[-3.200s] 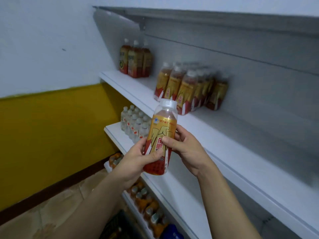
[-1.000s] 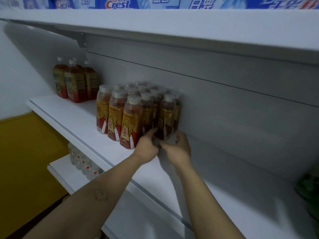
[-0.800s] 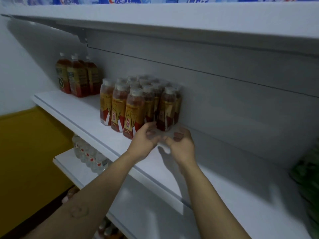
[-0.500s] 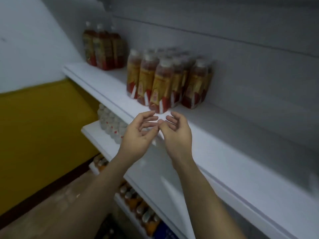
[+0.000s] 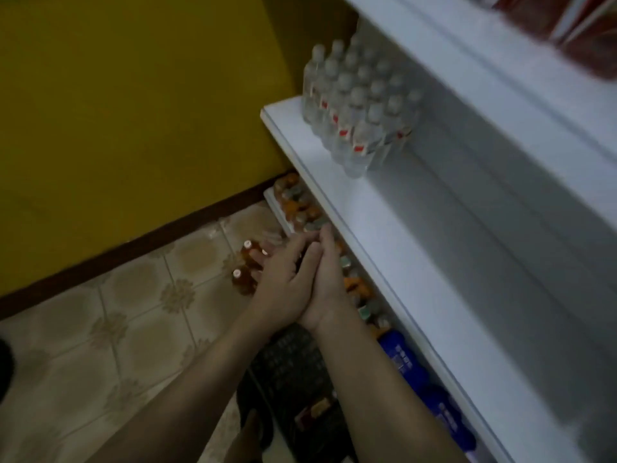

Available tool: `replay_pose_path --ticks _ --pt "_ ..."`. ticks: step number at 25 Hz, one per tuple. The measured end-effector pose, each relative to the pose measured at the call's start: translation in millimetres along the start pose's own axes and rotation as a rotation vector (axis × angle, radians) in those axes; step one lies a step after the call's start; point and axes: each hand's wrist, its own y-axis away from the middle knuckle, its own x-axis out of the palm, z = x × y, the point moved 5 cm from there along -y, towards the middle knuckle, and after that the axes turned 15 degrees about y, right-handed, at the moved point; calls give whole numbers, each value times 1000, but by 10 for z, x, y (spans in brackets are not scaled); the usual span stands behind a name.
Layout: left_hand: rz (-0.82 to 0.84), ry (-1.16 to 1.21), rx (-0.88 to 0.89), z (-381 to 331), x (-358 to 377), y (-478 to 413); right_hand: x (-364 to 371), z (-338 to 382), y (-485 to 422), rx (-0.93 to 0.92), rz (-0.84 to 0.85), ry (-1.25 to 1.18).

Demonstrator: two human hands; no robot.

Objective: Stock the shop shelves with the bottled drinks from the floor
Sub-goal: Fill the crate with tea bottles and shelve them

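A yellow wall (image 5: 133, 111) fills the left side, ending in a dark brown skirting board (image 5: 133, 248) above a floor (image 5: 117, 329) of pale patterned tiles. On the floor, close to the foot of the shelving, stands a small group of amber bottled drinks (image 5: 246, 260) with white caps, upright and touching one another. The left hand (image 5: 283, 279) reaches down over them with its back to the camera; its fingers (image 5: 292, 248) are straight and held close together, and they hold nothing that can be seen. The right hand (image 5: 329, 279) lies against it, edge to edge, with its own fingers (image 5: 325, 238) also straight, pressed together and empty. Whether either hand touches a bottle cannot be told, as the hands cover what lies under them. Below the wrists sits a black basket (image 5: 290, 359) with a mesh wall, its contents too dark to make out. Just to the right, the lowest shelf (image 5: 277, 212) carries a row of orange bottles (image 5: 297, 205) with pale caps and, nearer the camera, blue packs (image 5: 404, 359). Above it the white middle shelf (image 5: 384, 245) holds a tight block of clear water bottles (image 5: 357, 105) with white caps and small red marks, near its far end. At the top right, the upper shelf (image 5: 500, 61) bears blurred red-labelled bottles (image 5: 587, 31).
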Motion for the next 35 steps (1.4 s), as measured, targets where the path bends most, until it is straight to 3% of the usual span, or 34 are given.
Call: replay_pose_path --ticks 3,6,8,12,16,20,25,31,35 --pt "138 -109 -49 946 0 20 -390 -676 -622 134 -85 -63" --pt "296 -421 -104 1993 85 38 -864 -1239 -1079 262 -129 -175" --pt "304 -598 -236 2792 65 5 -1229 -1599 -1352 260 -202 -229" --pt "342 -412 -683 4270 38 -6 -2027 -2200 -1830 236 -419 -342" --pt "499 -475 -742 5329 183 135 -2754 -2699 -2341 358 -524 -93" --pt "546 -648 -794 6126 284 238 -3291 -3281 -2879 485 -466 152" --pt "525 -785 -859 6961 509 359 -3845 -4033 -3327 552 -440 202" --pt "332 -886 -766 7416 631 348 -4057 -4469 -3646 588 -380 226" --pt "348 -885 -769 7590 717 424 -4087 -4586 -3910 580 -374 278"
